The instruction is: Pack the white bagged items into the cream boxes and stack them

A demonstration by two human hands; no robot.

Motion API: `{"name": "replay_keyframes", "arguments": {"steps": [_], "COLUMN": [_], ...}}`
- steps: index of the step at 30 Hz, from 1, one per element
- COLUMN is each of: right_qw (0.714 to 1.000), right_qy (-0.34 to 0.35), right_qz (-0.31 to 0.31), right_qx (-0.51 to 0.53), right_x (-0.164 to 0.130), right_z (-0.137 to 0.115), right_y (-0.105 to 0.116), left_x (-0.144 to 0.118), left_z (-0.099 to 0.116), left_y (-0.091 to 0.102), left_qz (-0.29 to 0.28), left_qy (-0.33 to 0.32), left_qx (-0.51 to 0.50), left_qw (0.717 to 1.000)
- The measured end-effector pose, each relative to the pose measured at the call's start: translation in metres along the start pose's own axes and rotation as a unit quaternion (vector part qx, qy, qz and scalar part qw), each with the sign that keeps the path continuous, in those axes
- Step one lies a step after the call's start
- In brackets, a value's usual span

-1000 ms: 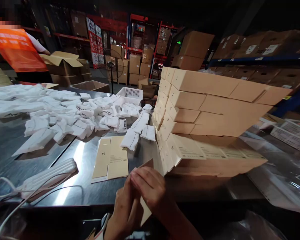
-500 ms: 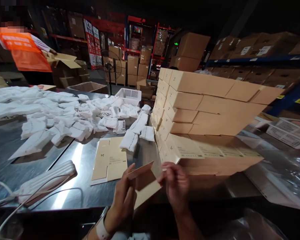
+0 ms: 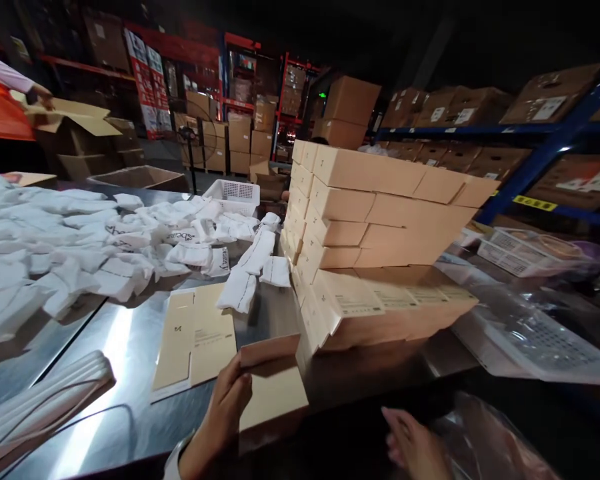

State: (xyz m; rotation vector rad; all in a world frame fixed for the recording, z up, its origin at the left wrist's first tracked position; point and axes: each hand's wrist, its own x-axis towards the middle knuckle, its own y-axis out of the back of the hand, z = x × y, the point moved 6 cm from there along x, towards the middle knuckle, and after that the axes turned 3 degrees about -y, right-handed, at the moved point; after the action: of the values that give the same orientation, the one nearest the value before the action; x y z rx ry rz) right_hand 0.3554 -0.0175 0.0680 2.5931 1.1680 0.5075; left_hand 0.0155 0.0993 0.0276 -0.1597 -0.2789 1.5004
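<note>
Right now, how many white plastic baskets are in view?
3: one basket at the table's far end behind the white packets, one on the right past the box stack, one nearer on the right. Others may be hidden.

Dim warehouse; glare streak on steel table (image 3: 115,333); edges warped, right hand (image 3: 415,447) blurred.

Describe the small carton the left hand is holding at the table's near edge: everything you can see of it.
The small carton is tan, plain cardboard, low and rectangular, opened into box shape with one flap standing up along its far side. It sits at the near edge of the steel table, just in front of the stack of boxes. The left hand grips its left end, fingers on top. The right hand is off it, low to the right. No print shows on its top face.
</note>
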Motion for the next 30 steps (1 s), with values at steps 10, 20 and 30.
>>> {"name": "replay_keyframes", "arguments": {"steps": [10,20,30], "right_qw": [0.886,0.888,0.827], "right_qy": [0.026,0.274,0.353], "right_qz": [-0.374,-0.292,-0.245], "right_qx": [0.274,0.225,0.361], "right_x": [-0.029,-0.049,-0.042], "right_z": [-0.076,-0.086,-0.099], "right_y": [-0.202,-0.188,-0.201], "left_x": [0.001,0.005,-0.015], "left_z": [0.001,0.018,0.052], "left_y": [0.005,0.018,0.015], "left_qz": [0.027,-0.1,-0.079], "left_qy": [0.026,-0.179,-0.423], "left_qx": [-0.035,0.082,0.144], "left_qw": [0.999,0.975,0.891]}}
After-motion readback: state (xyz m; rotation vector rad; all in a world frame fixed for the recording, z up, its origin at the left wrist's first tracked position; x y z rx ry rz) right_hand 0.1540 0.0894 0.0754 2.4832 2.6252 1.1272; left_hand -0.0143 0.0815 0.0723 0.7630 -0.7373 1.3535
